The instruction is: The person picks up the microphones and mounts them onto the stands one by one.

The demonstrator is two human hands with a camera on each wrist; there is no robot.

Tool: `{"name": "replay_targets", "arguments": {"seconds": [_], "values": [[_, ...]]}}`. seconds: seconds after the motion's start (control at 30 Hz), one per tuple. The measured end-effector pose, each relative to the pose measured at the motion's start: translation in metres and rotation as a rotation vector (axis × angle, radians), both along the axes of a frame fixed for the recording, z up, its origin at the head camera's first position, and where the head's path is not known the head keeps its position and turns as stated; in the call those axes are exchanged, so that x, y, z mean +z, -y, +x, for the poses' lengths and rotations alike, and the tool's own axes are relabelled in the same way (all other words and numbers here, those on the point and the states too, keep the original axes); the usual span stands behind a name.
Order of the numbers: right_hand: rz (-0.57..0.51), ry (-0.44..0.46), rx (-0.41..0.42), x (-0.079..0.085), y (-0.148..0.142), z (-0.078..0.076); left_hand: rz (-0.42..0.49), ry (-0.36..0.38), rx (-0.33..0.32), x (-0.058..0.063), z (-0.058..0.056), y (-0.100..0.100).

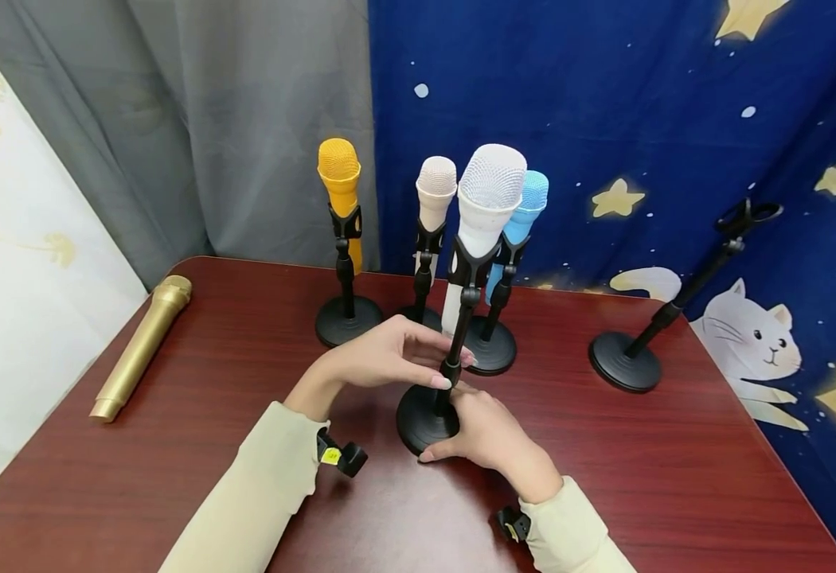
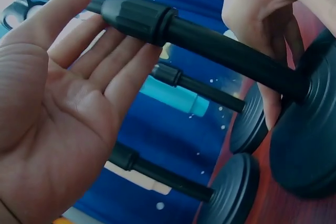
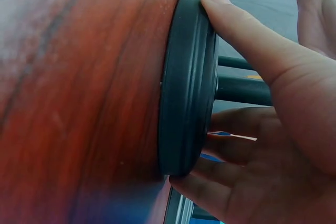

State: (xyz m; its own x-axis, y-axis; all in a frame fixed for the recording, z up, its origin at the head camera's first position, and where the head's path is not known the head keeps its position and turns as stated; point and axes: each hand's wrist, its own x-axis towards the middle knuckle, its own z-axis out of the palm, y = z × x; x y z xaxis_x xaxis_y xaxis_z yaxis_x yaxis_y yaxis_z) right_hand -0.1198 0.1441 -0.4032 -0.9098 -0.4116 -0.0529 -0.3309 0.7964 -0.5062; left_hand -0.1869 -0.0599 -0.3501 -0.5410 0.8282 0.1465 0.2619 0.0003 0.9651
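Note:
A black microphone stand (image 1: 466, 318) with a white microphone (image 1: 490, 191) in its clip stands in front of me. My right hand (image 1: 486, 430) grips its round base (image 3: 186, 87), thumb at the near rim and fingers around the far side. Higher up, my left hand (image 1: 389, 354) is at the pole's collar (image 2: 139, 19). Its fingers are extended on one side and the thumb on the other, with the palm facing the pole. Behind this stand are a cream microphone (image 1: 435, 191) and a blue microphone (image 1: 525, 207), each clipped to its own black stand.
A yellow microphone (image 1: 341, 175) stands on another black stand at the back. To the left, a gold microphone (image 1: 142, 346) lies on the red-brown table (image 1: 246, 334). A tilted stand (image 1: 629, 358) with a bare clip is at the right. Curtains (image 1: 568, 95) hang behind.

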Motion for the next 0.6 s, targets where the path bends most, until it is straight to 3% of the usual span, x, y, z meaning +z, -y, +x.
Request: {"name": "replay_targets", "arguments": {"seconds": [0.2, 0.37, 0.47, 0.6], "values": [[0.004, -0.009, -0.008, -0.001, 0.0, -0.001, 0.018, 0.01, -0.114, -0.009, -0.011, -0.007], [-0.011, -0.03, -0.009, -0.002, 0.0, -0.001, 0.063, 0.084, -0.207, -0.017, -0.02, -0.011], [-0.009, -0.037, -0.011, -0.003, 0.0, -0.001, 0.071, 0.094, -0.222, -0.021, -0.025, -0.014], [0.011, -0.037, -0.008, -0.003, 0.0, 0.0, 0.06, 0.072, -0.185, -0.022, -0.027, -0.016]]}}
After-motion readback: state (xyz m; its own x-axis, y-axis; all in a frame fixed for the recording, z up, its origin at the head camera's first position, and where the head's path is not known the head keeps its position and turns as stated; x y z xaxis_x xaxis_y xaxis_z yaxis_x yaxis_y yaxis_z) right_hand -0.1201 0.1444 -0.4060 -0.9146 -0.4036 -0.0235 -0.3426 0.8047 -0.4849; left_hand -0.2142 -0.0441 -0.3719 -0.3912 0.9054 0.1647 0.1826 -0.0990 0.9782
